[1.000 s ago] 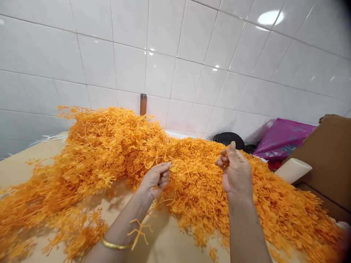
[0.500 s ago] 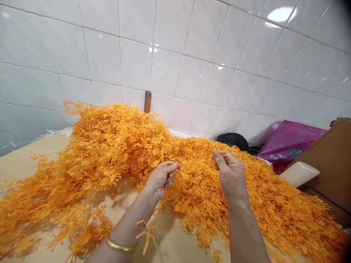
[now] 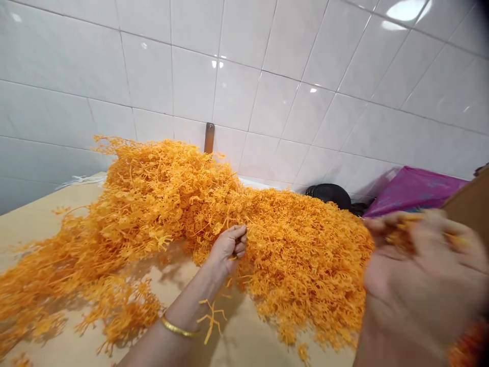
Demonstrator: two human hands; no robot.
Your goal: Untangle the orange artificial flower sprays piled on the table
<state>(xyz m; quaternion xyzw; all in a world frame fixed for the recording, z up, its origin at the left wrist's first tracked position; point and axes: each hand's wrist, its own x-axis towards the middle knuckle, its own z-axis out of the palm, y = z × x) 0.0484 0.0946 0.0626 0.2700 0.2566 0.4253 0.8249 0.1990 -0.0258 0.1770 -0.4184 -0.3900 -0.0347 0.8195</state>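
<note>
My left hand [image 3: 229,245] is closed in a pinch in front of the orange heap. An orange plastic sprig [image 3: 211,320] with thin branching tips hangs below it, its stem running up to my fingers. My right hand [image 3: 424,275], smeared by motion, is lifted at the right, close to the camera. Its fingers curl round several orange plastic pieces [image 3: 405,234]. Between and behind the hands lies a dense pile of small orange plastic pieces [image 3: 305,255]. Longer orange plastic branches [image 3: 164,188] are heaped at the left.
A pale tabletop [image 3: 244,341] shows in front. White tiled wall [image 3: 237,92] stands behind, with a brown strip [image 3: 209,138] against it. A black round object [image 3: 328,194], a purple bag [image 3: 412,191] and a brown box [image 3: 471,201] are at the back right. White strips [image 3: 82,180] lie at the left.
My right hand has moved right and nearer the camera, and orange pieces now show in it. The strand stretched between both hands is gone. The left hand has barely moved.
</note>
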